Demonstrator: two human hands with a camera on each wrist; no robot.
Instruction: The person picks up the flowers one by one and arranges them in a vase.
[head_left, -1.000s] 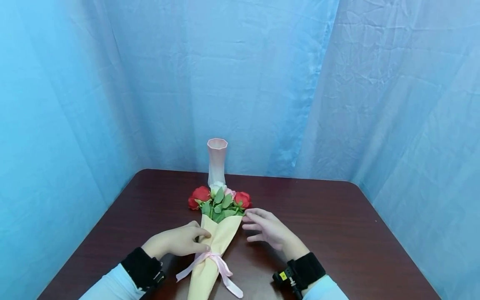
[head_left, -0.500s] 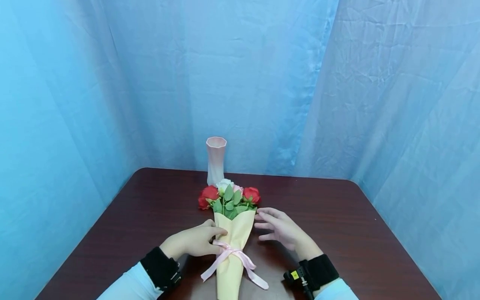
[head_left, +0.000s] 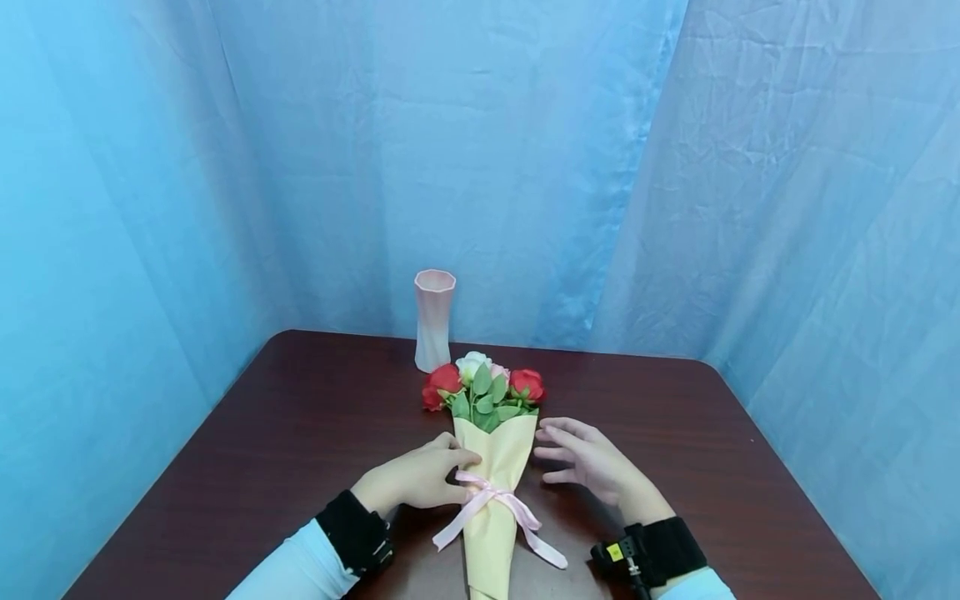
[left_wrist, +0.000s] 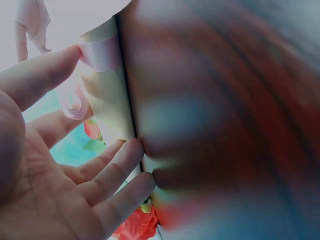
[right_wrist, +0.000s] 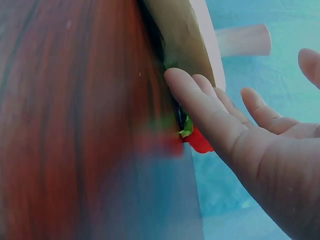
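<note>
A bouquet in pale yellow wrapping, tied with a pink ribbon, lies on the table with its blooms pointing away. Red, white and pink roses with green leaves show at its top. My left hand touches the wrapping's left side: the left wrist view has the fingers spread and fairly straight, fingertips along the lower edge, thumb tip at the ribbon. Along the right side, my right hand has its fingers loosely extended beside the upper wrapping; whether they touch it I cannot tell.
Behind the flowers stands a tall pinkish-white vase, upright near the table's far edge. The dark brown table has rounded far corners. Light blue curtains hang around it at the back and sides.
The bouquet has shifted right and turned from a slant to nearly straight, its flowers now to the right of the vase. Both hands have moved right alongside it.
</note>
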